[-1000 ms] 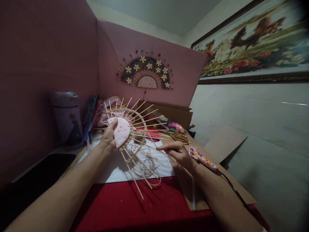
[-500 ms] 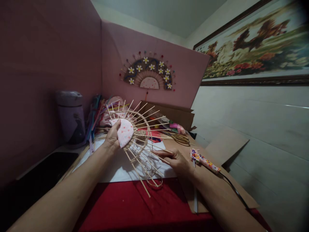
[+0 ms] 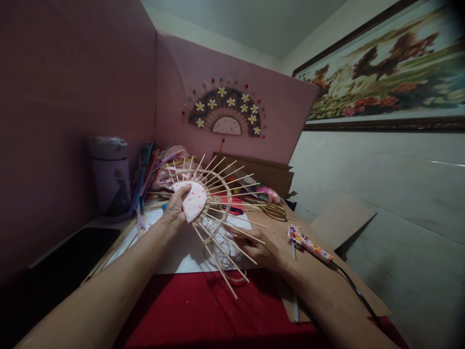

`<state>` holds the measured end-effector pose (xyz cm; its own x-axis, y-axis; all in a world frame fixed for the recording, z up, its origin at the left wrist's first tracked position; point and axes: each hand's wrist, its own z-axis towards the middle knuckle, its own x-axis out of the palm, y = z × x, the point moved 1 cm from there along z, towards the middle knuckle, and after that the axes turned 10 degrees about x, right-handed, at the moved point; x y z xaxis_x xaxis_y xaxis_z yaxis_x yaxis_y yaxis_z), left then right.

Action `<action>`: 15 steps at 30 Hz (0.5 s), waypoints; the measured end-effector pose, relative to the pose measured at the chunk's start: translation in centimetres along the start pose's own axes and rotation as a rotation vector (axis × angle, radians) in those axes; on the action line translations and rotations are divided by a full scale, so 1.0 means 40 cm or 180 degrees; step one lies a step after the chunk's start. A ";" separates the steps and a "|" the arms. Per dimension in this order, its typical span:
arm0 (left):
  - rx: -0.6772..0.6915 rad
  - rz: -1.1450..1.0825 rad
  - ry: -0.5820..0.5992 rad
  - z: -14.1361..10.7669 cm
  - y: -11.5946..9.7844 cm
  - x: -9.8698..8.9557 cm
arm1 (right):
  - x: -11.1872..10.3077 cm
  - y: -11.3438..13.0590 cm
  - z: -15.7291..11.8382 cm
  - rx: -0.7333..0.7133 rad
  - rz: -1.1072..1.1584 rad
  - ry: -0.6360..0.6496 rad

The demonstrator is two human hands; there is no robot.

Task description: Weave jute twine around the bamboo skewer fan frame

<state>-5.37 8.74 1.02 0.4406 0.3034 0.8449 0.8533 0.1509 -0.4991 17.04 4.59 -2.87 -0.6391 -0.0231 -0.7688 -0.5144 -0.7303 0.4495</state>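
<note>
A fan frame of thin wooden sticks [image 3: 232,167] spreads out from a half-round, white-and-pink dotted fabric centre [image 3: 195,201]. My left hand [image 3: 177,207] grips this centre, thumb on top, and holds the frame tilted above the table. Light twine [image 3: 230,194] is woven in an arc through the sticks. At the lower end of that arc, my right hand [image 3: 254,247] is closed among the sticks, its fingertips at the twine; sticks partly cover the fingers. Loose loops of twine [image 3: 240,277] hang under the frame, over the white sheet [image 3: 174,259].
A glue gun with a flowered cover [image 3: 310,245] lies on brown cardboard [image 3: 286,291] at right, its cord running forward. A finished flowered fan [image 3: 227,99] is pinned on the pink board. A lilac flask [image 3: 111,182] stands left. Coiled cord [image 3: 272,211] lies behind.
The fan frame and my left hand have shifted slightly right. My right hand's fingertips have moved slightly left, closer to the woven arc, and the sticks now cross over its fingers.
</note>
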 end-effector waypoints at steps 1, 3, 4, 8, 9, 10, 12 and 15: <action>0.0070 0.0055 0.0031 -0.002 0.000 0.001 | -0.002 0.002 0.000 -0.0036 -0.0047 -0.0030; 0.0200 0.0182 0.0119 -0.005 0.000 0.003 | -0.006 0.005 0.001 -0.0089 -0.0086 -0.0085; 0.0239 0.0230 0.0157 -0.006 0.000 0.004 | -0.007 0.005 0.002 -0.0089 -0.0095 -0.0106; 0.0361 0.0307 0.0296 -0.004 0.001 0.009 | -0.007 -0.001 0.004 0.0014 -0.0199 -0.0193; 0.0348 0.0308 0.0330 -0.003 0.003 0.010 | -0.007 -0.004 0.004 0.0047 -0.0246 -0.0205; 0.0315 0.0310 0.0368 -0.001 0.006 0.011 | -0.006 -0.006 0.004 0.0079 -0.0299 -0.0222; 0.0194 0.0350 0.0415 0.000 0.012 0.011 | -0.006 -0.010 0.003 0.0139 -0.0403 -0.0184; -0.0042 0.0468 0.0465 -0.006 0.021 0.013 | -0.008 -0.011 0.002 0.0192 -0.0464 -0.0107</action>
<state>-4.36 8.82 1.07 0.5956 0.1815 0.7825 0.7800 0.1023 -0.6174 17.40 4.96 -2.80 -0.5733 0.1038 -0.8127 -0.6358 -0.6820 0.3614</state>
